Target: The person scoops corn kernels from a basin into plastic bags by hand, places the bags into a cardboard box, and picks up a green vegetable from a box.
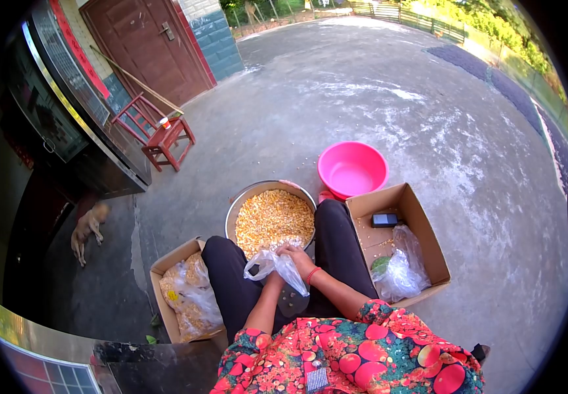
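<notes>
A clear plastic bag (pixel 267 262) hangs between my hands at the near edge of a round basin (pixel 232 217) full of yellow corn kernels (pixel 274 218). My right hand (pixel 299 259), with a red band at the wrist, has its fingers closed on the bag's top. My left hand (pixel 274 277) is at the bag's near side, its fingers hidden by the plastic. The basin sits on the ground just past my knees.
Left of my legs, a cardboard box (pixel 159 268) holds bags of corn. Another box (pixel 431 244) at right holds a black device and plastic bags. A pink basin (pixel 353 169), red chair (pixel 166 139) and lying dog (pixel 87 230) are farther off.
</notes>
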Motion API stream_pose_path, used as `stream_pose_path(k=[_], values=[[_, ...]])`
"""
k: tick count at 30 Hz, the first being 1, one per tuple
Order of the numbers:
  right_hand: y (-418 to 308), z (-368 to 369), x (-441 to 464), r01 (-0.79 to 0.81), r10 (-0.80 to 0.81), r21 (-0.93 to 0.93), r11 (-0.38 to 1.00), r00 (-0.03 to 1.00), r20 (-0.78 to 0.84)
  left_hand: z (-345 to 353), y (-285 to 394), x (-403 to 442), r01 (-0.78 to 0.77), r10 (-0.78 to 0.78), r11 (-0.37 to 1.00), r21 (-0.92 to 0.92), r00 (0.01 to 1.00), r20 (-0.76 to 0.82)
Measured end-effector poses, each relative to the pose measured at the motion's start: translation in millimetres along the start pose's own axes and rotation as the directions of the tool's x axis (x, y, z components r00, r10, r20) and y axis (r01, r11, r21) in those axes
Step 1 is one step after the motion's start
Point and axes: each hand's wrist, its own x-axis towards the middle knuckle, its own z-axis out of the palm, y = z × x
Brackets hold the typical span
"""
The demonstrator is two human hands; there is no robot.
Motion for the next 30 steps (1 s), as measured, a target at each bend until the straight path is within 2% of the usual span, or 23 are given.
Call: stream_pose_path(k=[3, 5, 6, 8, 12, 20, 24, 30], values=[[0, 1, 0, -0.012, 0.012, 0.003, 1.0, 1.0, 0.008, -17, 18, 5, 0.027, -0.027, 1.0, 0.007, 0.998, 0.054], [1, 1, 0, -0.01, 0.01, 0.0, 1.0, 1.0, 0.014, -33, 33, 12, 0.085, -0.082, 0.996, -0.013, 0.98, 0.179], [3, 2, 0, -0.007, 0.007, -0.004, 1.0, 1.0, 0.02, -32, 33, 11, 0.086, -0.082, 0.996, -0.013, 0.98, 0.179], [6, 3, 0, -0.003, 0.003, 0.007, 1.0, 1.0, 0.021, -27, 32, 10, 0.066, -0.065, 0.995, -0.079, 0.998, 0.016], [3, 1, 0, -0.013, 0.012, 0.028, 1.0, 1.0, 0.027, -16, 17, 4, 0.032, -0.032, 0.999, -0.011, 0.998, 0.045], [-3, -3, 0, -0.01, 0.013, -0.072, 0.997, 0.999, 0.041, -1, 5, 1, 0.071, -0.073, 0.992, -0.102, 0.997, -0.012], [-6, -6, 0, -0.009, 0.013, -0.059, 0.998, 0.998, 0.066, 6, -5, -2, 0.113, -0.105, 0.984, -0.14, 0.993, 0.057], [-11, -9, 1, -0.008, 0.015, -0.071, 0.997, 0.996, 0.09, 6, -6, -1, 0.146, -0.137, 0.987, -0.061, 0.982, 0.126]])
